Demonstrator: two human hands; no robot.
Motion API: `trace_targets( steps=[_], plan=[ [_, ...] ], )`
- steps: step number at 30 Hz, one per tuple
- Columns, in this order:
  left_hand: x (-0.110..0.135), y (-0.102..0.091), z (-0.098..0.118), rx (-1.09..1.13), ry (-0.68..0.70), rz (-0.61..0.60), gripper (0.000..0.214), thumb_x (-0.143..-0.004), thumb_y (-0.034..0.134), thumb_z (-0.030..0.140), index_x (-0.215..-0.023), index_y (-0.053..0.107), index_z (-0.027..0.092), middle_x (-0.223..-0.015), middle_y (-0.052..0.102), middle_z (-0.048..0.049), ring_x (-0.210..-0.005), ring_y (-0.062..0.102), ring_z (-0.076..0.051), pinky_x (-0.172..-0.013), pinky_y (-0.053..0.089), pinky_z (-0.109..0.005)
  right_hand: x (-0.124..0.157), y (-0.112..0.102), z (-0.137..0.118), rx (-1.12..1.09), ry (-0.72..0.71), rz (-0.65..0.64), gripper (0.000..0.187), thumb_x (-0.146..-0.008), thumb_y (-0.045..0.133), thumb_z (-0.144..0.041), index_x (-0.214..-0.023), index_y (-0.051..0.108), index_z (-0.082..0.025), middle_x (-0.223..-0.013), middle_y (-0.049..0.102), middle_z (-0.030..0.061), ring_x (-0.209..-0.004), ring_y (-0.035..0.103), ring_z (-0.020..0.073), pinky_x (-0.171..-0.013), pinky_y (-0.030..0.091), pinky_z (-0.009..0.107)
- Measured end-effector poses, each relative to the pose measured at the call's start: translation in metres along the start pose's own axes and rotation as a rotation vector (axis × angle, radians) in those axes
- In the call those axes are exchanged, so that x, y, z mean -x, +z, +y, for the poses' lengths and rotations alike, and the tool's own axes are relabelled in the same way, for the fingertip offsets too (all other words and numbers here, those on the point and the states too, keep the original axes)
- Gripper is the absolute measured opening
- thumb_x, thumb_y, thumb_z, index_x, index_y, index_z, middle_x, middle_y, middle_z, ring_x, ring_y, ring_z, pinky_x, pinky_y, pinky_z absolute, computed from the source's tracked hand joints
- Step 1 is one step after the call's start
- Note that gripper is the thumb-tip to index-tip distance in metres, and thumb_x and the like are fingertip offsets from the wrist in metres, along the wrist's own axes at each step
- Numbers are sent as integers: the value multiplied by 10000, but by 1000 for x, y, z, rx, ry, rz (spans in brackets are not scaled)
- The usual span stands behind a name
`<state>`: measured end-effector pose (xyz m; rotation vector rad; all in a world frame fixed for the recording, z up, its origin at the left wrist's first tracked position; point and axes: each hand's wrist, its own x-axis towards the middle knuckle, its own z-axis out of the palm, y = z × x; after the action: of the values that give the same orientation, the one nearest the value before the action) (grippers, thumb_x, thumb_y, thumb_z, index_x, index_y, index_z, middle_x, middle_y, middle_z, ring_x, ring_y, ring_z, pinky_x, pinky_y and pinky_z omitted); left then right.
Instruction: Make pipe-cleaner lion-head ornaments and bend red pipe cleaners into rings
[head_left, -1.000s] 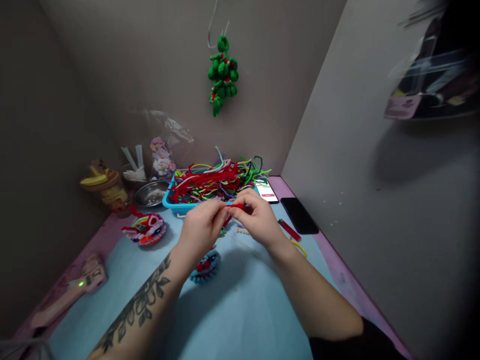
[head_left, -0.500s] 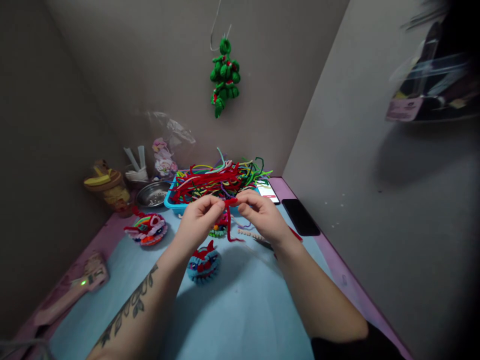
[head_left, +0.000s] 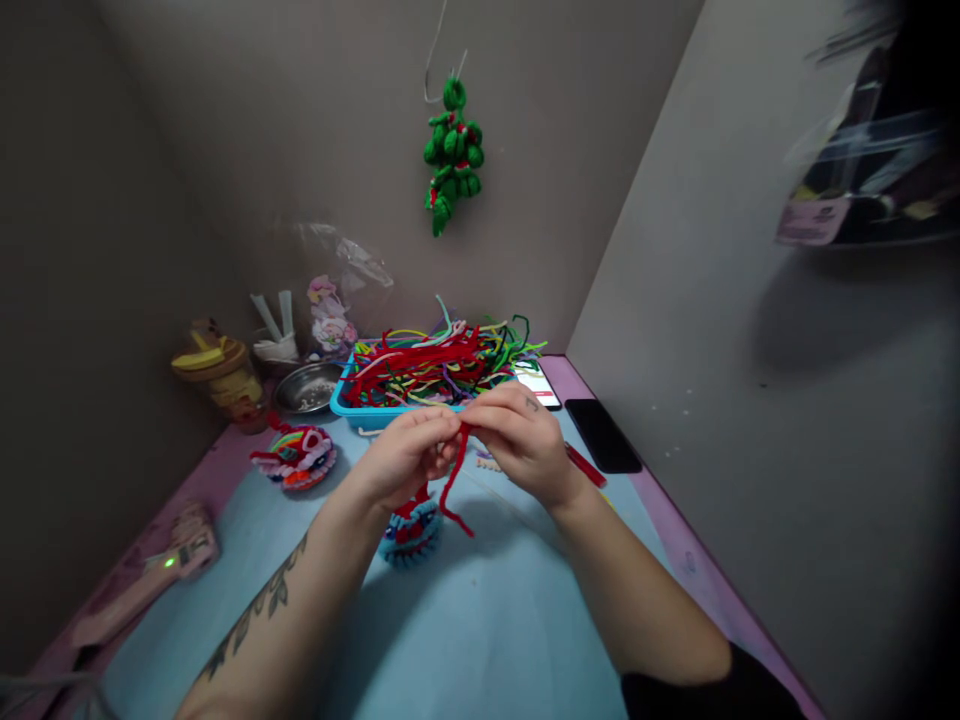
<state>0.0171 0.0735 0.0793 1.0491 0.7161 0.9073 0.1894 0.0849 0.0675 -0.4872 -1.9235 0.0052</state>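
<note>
A red pipe cleaner (head_left: pixel 453 492) is pinched between my two hands, its free end dangling below them in a bend. My left hand (head_left: pixel 409 450) grips it with closed fingers, and my right hand (head_left: pixel 521 440) meets it fingertip to fingertip from the other side. The part inside the fingers is hidden. Just under my left wrist sits a round blue and red pipe-cleaner figure (head_left: pixel 410 535), partly covered. Another figure, pink, red and multicoloured (head_left: pixel 298 458), lies to the left on the blue mat (head_left: pixel 495 610).
Behind my hands stands a blue tray (head_left: pixel 352 410) heaped with coloured pipe cleaners. A metal bowl (head_left: pixel 306 388) and a yellow cup (head_left: pixel 225 380) are at the back left. A black phone (head_left: pixel 604 435) lies right; a pink glue gun (head_left: pixel 150 590) lies left. A green ornament (head_left: pixel 453 155) hangs above.
Both hands have come slightly lower and closer together. The right fingers have turned over the left fingertips, and the red pipe cleaner's hanging end now reaches further down.
</note>
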Motion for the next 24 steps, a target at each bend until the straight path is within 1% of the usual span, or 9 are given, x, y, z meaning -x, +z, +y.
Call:
trace_targets(
  steps=[4,8,11,15,17,21,24],
  plan=[
    [0,1,-1,-3,22,16,279,-714,674,297,-582,483,142,-480,438,53,-406,350,-32,-397,231,-160,2,0,1,18,-16,7,227,-848,567,-96,-1004,652,-238,-883,650,50,-826,587,174,-744,505,348],
    [0,2,-3,20,35,14,277,-713,680,296,-594,485,139,-480,437,54,-414,348,-30,-397,237,-150,7,3,3,41,-19,23,270,-844,556,-88,-1048,631,-249,-940,631,53,-860,583,177,-761,515,355],
    [-1,2,-2,81,-15,13,274,-689,697,304,-611,491,140,-483,440,55,-399,354,-32,-366,231,-146,10,6,3,122,-74,55,344,-831,545,-67,-1105,603,-267,-1023,593,67,-933,567,190,-787,521,367],
    [-2,3,-1,164,-104,28,249,-659,712,285,-650,513,136,-479,432,64,-381,342,-24,-334,202,-129,11,9,1,211,-136,73,327,-829,520,-76,-1057,618,-290,-1091,559,70,-991,553,205,-787,524,369],
    [-2,4,-1,168,-104,50,246,-655,712,281,-647,515,135,-467,422,70,-368,327,-18,-325,198,-125,12,11,0,214,-130,66,324,-826,505,-74,-1033,619,-295,-1102,556,69,-1001,551,208,-778,529,368],
    [-2,9,-1,139,-46,106,274,-650,715,295,-612,492,141,-453,405,78,-359,315,-12,-318,206,-120,14,15,2,178,-67,53,315,-824,493,-78,-1010,619,-299,-1115,564,68,-1016,547,215,-798,526,388],
    [-2,10,-1,143,-60,119,270,-642,719,295,-627,501,138,-462,413,79,-360,314,-9,-316,203,-117,15,17,4,179,-54,49,303,-822,495,-77,-994,619,-294,-1132,557,69,-1022,537,218,-813,516,395]
  ],
)
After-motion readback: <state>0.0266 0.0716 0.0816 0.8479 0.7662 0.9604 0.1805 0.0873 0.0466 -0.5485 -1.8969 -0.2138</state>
